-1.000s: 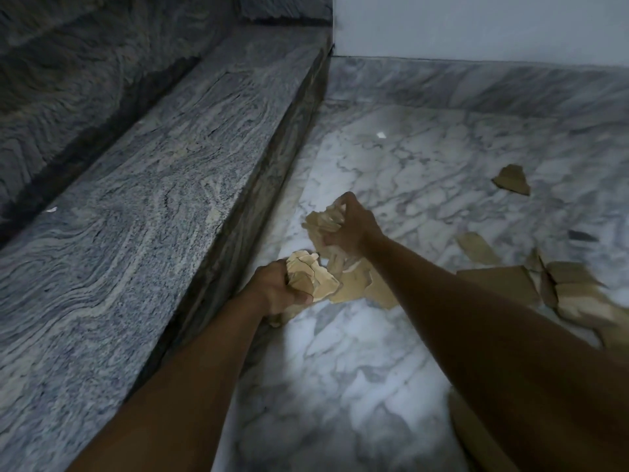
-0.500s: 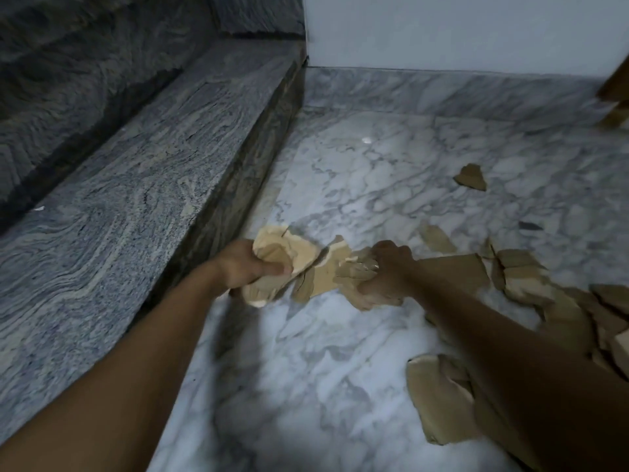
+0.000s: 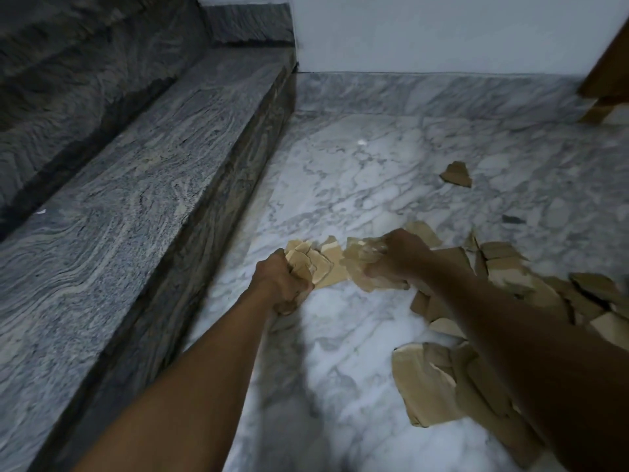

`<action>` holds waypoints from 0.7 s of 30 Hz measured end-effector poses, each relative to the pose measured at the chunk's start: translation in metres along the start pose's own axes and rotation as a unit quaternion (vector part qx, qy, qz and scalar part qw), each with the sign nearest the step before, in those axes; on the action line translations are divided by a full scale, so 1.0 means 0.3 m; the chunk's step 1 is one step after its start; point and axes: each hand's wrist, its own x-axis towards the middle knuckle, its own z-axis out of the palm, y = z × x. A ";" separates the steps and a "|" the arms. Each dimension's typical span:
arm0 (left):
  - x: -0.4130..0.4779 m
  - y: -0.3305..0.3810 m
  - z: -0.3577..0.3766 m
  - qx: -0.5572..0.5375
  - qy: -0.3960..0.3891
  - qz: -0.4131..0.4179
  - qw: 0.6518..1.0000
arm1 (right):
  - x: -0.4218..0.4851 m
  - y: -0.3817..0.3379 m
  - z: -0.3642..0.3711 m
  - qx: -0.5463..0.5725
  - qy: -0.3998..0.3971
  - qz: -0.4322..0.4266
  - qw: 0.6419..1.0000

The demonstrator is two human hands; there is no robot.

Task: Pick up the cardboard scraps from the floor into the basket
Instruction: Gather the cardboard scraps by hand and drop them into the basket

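Nearest, a large cardboard scrap [image 3: 422, 386] lies on the marble floor [image 3: 340, 199] beside the right forearm. Farther on, the left hand [image 3: 280, 284] is fisted round a wad of scraps [image 3: 311, 262]. Just right of it, the blurred right hand [image 3: 398, 257] seems to clutch crumpled scraps [image 3: 364, 253], with a loose pile [image 3: 510, 267] to its right. Beyond, 1 lone scrap [image 3: 456, 174] lies well apart.

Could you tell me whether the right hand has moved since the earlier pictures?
Yes. The right hand, gripping cardboard scraps, has moved rightward, away from the granite step and toward the floor pile.

2 hands (L [image 3: 282, 284], R [image 3: 396, 258]), 10+ cardboard scraps [image 3: 422, 386]
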 end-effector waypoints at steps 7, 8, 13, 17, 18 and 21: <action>-0.048 -0.153 -0.091 0.070 0.051 -0.029 0.996 | 0.080 -0.212 0.058 0.119 -0.045 0.034 0.991; -0.048 -0.183 -0.086 0.086 0.064 -0.026 0.994 | 0.083 -0.244 0.119 0.098 -0.049 0.041 0.993; -0.055 -0.204 -0.088 0.072 0.083 0.001 0.994 | 0.045 -0.283 0.280 0.079 0.039 0.133 0.987; -0.072 -0.205 -0.095 0.075 0.090 -0.006 0.993 | 0.030 -0.203 0.248 0.172 0.024 0.124 0.977; -0.074 -0.202 -0.095 0.085 0.093 -0.005 0.992 | 0.017 -0.183 0.244 0.219 0.030 0.113 0.969; -0.089 -0.177 -0.100 0.106 0.087 -0.002 0.991 | -0.025 -0.143 0.228 0.305 0.019 0.088 0.948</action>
